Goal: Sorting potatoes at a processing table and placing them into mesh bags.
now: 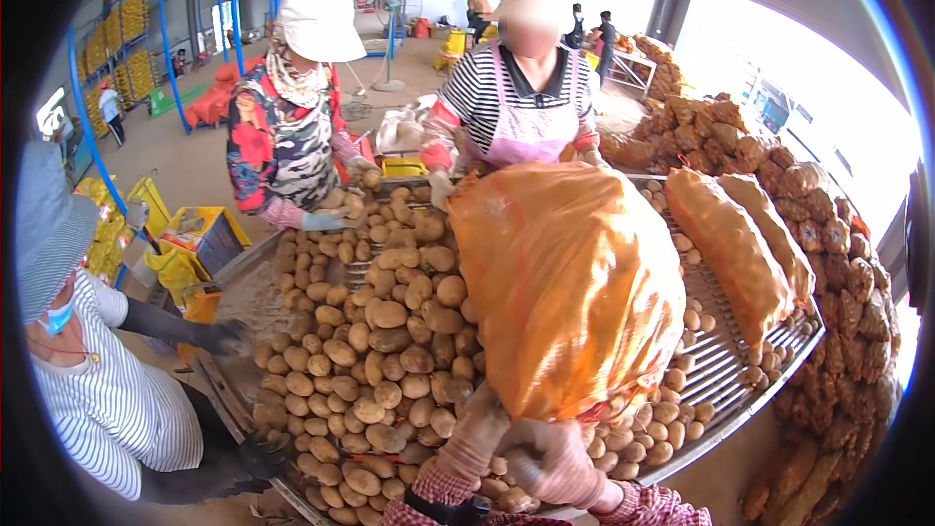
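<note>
A large orange mesh sack (562,270) lies over the slatted metal sorting table (719,307), its near end bunched low in front of me. My left hand (475,431), in a worn knit glove, is at the sack's lower left edge; its fingers are partly hidden by the sack. My right hand (555,460), gloved too, is closed around the gathered reddish edge of the sack. Potatoes (394,358) are heaped to the left of the sack, and more potatoes (665,424) lie by its right side. A co-worker's gloved hands touch the sack's far end.
Two filled orange sacks (730,248) lie at the table's right. Stacked full sacks (833,307) stand beyond its right edge. Co-workers stand across the table and at the left, one with dark-gloved hands at the table's left rim. Yellow crates (212,226) stand behind the left side.
</note>
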`<state>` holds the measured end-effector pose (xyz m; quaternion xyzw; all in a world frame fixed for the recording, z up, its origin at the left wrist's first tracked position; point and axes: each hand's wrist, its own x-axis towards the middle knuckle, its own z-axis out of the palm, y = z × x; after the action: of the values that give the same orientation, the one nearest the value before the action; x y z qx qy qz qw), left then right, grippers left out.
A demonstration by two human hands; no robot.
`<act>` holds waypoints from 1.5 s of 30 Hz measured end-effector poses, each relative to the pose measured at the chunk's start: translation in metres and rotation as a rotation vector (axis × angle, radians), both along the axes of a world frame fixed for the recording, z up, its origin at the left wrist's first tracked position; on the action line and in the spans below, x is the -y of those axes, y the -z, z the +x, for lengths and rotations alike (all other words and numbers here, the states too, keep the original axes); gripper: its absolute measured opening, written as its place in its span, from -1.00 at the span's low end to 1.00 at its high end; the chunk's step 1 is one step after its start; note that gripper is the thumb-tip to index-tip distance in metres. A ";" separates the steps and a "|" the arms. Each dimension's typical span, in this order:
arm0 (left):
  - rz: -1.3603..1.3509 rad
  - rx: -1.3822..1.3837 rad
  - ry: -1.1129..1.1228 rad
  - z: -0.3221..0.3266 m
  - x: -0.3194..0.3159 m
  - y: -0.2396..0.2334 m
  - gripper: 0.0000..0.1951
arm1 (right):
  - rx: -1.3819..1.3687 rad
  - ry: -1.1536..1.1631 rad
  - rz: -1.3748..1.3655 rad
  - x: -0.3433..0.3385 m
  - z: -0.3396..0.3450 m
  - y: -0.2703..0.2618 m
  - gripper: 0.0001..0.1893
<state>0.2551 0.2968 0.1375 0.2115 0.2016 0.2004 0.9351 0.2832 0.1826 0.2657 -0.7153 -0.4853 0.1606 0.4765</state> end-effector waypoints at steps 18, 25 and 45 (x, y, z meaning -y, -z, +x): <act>0.506 -0.368 -0.110 -0.055 -0.030 0.069 -0.66 | 0.230 -0.196 0.094 0.004 -0.011 0.064 -0.90; 0.815 -0.360 -0.158 -0.067 0.012 0.006 -0.66 | -0.366 0.157 0.138 0.089 0.033 0.066 -0.87; 1.595 -0.769 -0.729 0.004 0.046 -0.041 -0.91 | -0.167 -0.029 0.086 0.116 0.113 0.059 -0.74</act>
<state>0.2593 0.2508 0.1783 0.7616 0.3525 0.4744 0.2657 0.3963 0.0663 0.2069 -0.6711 -0.4608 0.2054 0.5433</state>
